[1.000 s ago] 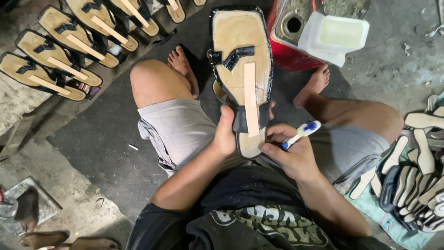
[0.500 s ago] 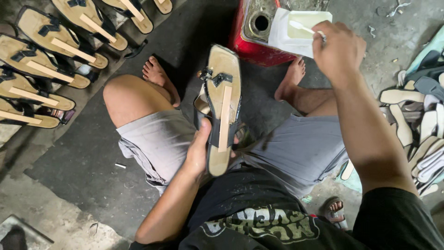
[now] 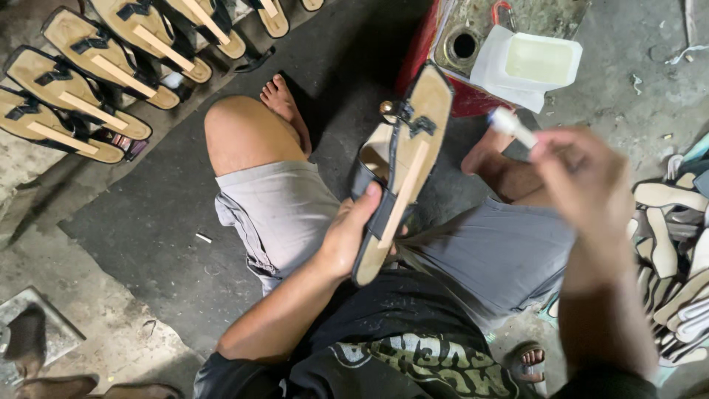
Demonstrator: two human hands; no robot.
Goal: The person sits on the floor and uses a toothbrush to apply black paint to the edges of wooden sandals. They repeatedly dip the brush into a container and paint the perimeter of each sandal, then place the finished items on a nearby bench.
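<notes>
Landmark: the red can (image 3: 443, 89) on the floor ahead of the knees.

Sandal sole (image 3: 402, 174) is up off the lap, just on my side of the red can, toe end tilted toward it, heel end toward the body. My left hand (image 3: 347, 240) grasps it near the heel, thumb on the tan face, fingers wrapped behind the dark edge. A pale strip runs down its middle; black strap pieces and a small metal buckle sit near the toe.

My right hand (image 3: 583, 185), to the right of the can and nearer me, is closed around a small brush (image 3: 513, 127), bristle end pointing back at the can. Motion blur here; finger detail unclear.

White tub (image 3: 535, 63) rests on the can's top, beside its round opening.

Handling judgement: sole looks light, flat, fairly stiff, held easily one-handed. The face may be tacky, so I'd grip by the edges at the heel and keep off the strip and straps.

Rows of matching soles (image 3: 81, 111) lie well left of the can; a loose pile (image 3: 676, 251) sits to its right.
</notes>
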